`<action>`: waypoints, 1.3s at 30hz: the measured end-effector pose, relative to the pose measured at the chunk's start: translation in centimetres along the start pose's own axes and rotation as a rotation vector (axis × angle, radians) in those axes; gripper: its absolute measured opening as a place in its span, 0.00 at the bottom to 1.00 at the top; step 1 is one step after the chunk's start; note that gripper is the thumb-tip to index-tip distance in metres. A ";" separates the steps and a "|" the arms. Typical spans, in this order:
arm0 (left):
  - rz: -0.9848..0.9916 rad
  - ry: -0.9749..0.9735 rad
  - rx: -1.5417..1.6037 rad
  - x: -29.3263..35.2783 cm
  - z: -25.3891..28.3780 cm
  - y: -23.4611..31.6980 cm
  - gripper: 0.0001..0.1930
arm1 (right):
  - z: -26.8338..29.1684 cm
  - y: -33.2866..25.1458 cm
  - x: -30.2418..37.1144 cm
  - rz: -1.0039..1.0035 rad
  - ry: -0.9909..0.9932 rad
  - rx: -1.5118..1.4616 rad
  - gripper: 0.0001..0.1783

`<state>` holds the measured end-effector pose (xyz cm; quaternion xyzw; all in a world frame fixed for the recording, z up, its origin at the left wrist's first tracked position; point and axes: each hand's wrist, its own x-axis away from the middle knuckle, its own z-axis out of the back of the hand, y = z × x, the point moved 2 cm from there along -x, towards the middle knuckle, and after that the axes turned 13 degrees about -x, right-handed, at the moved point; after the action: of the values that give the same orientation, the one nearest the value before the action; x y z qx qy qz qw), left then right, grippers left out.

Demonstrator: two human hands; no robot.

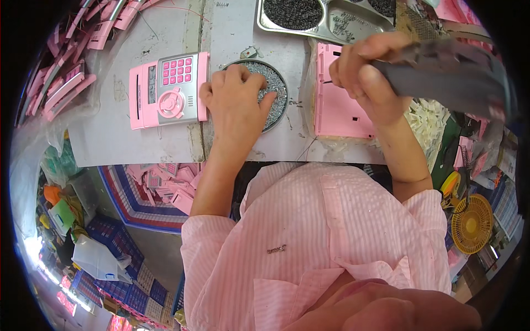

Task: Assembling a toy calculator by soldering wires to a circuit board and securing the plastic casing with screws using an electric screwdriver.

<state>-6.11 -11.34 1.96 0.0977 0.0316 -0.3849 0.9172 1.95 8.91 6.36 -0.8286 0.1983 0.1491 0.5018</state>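
The left hand is bent down over a round dish of small silvery metal pieces, near the middle of the bench – its fingertips are partly hidden, so I cannot tell whether that grip has anything in it. Just beside it, toward the bench's left edge, lies a pink-and-grey keypad panel with a round dial, face up. The right hand has its grip clenched round a dark handheld tool, raised above a flat pink panel to the right of the dish. A metal tray with compartments of small dark pieces sits at the far edge; stacked pink parts crowd the far left corner – and a pile of whitish pieces lies to the right.
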 end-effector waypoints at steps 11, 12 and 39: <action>-0.034 0.140 0.162 0.4 -1.2 -0.6 0.08 | -0.5 2.0 0.4 -0.104 -0.085 0.403 0.11; -0.078 0.119 0.196 0.4 -1.2 -0.5 0.08 | -0.5 2.0 0.4 -0.104 -0.103 0.419 0.11; -0.071 0.306 0.529 1.8 1.1 0.8 0.29 | -4.4 -1.3 6.2 -0.072 0.036 0.005 0.14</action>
<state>-4.32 -12.26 2.96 0.3888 0.0713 -0.3923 0.8306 8.27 4.47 6.58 -0.8365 0.1777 0.1152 0.5054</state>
